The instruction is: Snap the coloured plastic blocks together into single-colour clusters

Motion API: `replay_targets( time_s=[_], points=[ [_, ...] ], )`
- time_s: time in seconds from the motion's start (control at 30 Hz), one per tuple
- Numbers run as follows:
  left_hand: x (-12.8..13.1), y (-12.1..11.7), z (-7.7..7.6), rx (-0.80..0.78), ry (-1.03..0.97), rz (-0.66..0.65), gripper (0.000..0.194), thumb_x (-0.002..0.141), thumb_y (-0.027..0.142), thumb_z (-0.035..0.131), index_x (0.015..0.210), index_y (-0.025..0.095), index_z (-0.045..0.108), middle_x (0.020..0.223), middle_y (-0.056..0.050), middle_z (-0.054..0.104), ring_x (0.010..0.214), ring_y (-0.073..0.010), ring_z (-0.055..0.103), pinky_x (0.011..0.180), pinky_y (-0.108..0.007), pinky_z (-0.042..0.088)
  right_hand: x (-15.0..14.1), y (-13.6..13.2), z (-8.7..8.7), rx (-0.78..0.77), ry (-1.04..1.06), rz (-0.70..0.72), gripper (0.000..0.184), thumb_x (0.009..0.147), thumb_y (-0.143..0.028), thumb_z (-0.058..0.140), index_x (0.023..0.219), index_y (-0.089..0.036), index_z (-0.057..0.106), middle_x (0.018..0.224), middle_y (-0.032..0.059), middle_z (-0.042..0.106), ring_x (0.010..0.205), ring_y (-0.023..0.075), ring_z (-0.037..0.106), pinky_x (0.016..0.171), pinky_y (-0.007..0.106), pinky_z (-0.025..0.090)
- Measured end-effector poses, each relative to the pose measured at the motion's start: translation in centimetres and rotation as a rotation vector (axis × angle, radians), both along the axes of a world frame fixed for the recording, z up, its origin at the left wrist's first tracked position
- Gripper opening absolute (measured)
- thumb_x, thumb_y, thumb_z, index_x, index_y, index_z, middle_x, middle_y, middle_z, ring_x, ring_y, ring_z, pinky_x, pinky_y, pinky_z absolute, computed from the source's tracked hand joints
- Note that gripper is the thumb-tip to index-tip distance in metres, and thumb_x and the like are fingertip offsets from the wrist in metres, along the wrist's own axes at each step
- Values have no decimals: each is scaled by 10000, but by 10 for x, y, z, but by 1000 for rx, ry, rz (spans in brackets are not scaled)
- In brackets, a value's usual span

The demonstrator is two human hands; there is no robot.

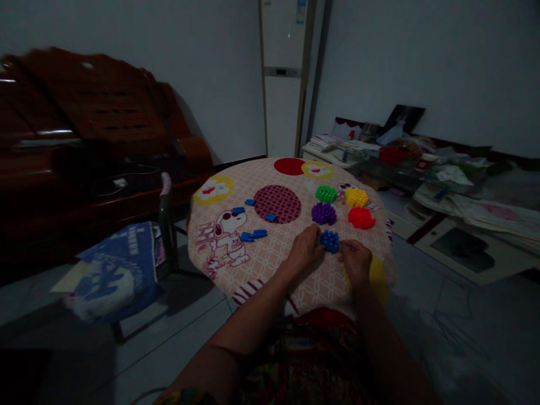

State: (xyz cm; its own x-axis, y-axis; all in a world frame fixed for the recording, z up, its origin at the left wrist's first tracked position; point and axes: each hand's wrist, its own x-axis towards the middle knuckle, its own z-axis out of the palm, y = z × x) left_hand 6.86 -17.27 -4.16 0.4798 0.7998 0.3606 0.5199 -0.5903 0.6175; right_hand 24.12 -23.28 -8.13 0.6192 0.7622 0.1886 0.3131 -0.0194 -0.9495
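Between my two hands, near the front right of the round table, is a blue knobbly cluster [329, 241], apparently of small plastic pieces. My left hand [307, 248] has its fingers closed at the cluster's left side. At the right side, my right hand [356, 260] pinches with thumb and fingers. Fine detail of the fingertips is too dark to make out. Just beyond lie similar clusters: purple [324, 214], red [361, 218], green [326, 194] and yellow [356, 197]. Several loose blue pieces [259, 233] are scattered on the left half.
A patterned cloth covers the table [270, 264]. To the left stands a chair [167, 236] with a blue printed bag [126, 270] on it, and behind it a wooden sofa [105, 124]. A cluttered low cabinet [405, 211] runs along the right wall.
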Motion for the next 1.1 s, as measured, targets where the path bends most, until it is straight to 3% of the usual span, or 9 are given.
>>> replay_targets(
  time_s=[0.13,0.23,0.4,0.53,0.63,0.8,0.97,1.1],
  points=[
    [-34,37,15,85,115,207,194,840,106,599,1025,154,634,1056,-112,687,1020,-230,639,912,-350,499,0,-1,-1,-5,-5,-2,326,704,-436,623,815,-152,736,634,42,693,500,169,598,472,262,449],
    [-59,63,22,48,248,376,196,893,146,574,1063,118,669,1135,-161,691,1101,-266,635,959,-360,487,-1,-2,0,-8,-14,-9,302,699,-412,622,810,-157,739,607,30,681,492,168,591,470,262,440],
    [-88,87,20,-11,351,498,246,901,175,565,1099,92,686,1166,-177,697,1166,-297,616,1040,-370,442,-3,-2,3,0,15,-2,293,682,-388,623,812,-150,735,650,44,700,483,162,585,465,261,436],
    [-117,109,20,12,351,669,330,909,189,524,1197,103,662,1254,-200,651,1239,-316,574,1082,-416,415,-2,-2,4,-10,18,-6,286,670,-375,622,811,-151,730,627,34,684,476,162,584,467,261,439],
    [-139,122,19,-88,378,748,347,911,161,518,1229,96,641,1251,-204,638,1238,-324,569,1043,-428,441,-1,-1,3,-18,7,-4,281,681,-382,623,809,-155,727,633,31,686,481,162,587,469,260,442],
    [-148,119,16,-151,399,689,235,902,118,549,1092,91,685,1108,-152,694,1087,-299,629,962,-397,479,0,0,-2,-8,-7,-8,277,696,-376,600,814,-160,728,659,27,693,495,156,585,471,254,443],
    [-123,102,27,-79,248,585,286,884,167,595,1147,140,703,1150,-133,729,1104,-259,654,997,-356,478,1,2,-4,-24,-29,-11,284,697,-379,589,816,-165,734,651,23,693,504,155,583,488,256,459],
    [-83,77,34,-48,11,232,250,851,212,610,1057,165,744,1026,-78,772,959,-220,699,893,-322,531,-1,2,-1,-10,-34,-11,295,703,-377,564,810,-162,734,633,23,685,490,149,576,473,248,447]
  ],
)
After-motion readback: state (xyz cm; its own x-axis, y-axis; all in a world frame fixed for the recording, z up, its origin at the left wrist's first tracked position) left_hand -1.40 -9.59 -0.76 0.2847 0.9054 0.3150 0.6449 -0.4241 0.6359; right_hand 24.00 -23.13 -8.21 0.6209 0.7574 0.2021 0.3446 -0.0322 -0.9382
